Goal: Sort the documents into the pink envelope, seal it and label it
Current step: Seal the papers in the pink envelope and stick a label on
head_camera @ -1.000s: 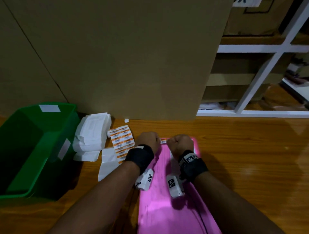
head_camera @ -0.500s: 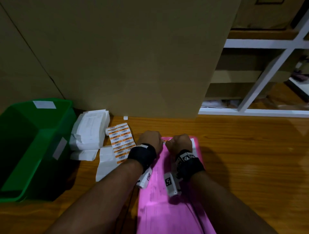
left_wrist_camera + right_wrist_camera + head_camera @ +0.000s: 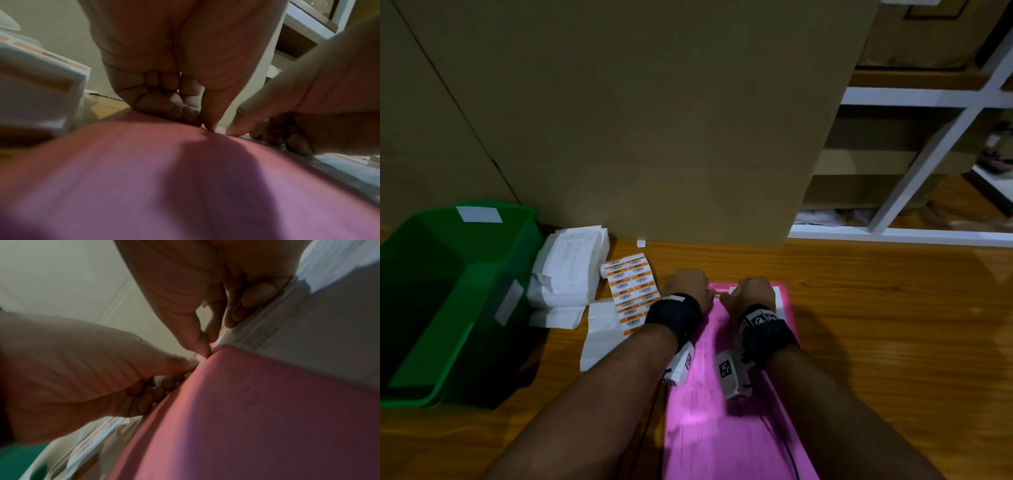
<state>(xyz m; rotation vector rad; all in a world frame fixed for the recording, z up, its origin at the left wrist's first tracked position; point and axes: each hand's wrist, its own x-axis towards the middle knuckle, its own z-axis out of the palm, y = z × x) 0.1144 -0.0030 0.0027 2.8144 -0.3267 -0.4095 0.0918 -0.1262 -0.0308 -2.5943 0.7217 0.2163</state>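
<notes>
The pink envelope (image 3: 722,428) lies lengthwise on the wooden table, its far end under both hands. A white document (image 3: 778,301) shows at its far right corner. A small label (image 3: 717,296) sits on the far edge between the hands. My left hand (image 3: 688,284) has its fingers curled and its thumb tip down on the label's left end (image 3: 209,128). My right hand (image 3: 751,291) pinches the right end between thumb and forefinger (image 3: 206,347). In the wrist views the envelope (image 3: 144,178) (image 3: 267,402) fills the foreground.
A sheet of orange barcode labels (image 3: 630,294) lies left of the envelope, beside a stack of white documents (image 3: 571,267) and loose white strips (image 3: 599,332). A green bin (image 3: 448,301) stands far left. A large cardboard box (image 3: 654,120) and white shelving (image 3: 928,144) close the back.
Both hands have stayed at the envelope's far edge and drawn slightly closer together, so less of the label shows between them.
</notes>
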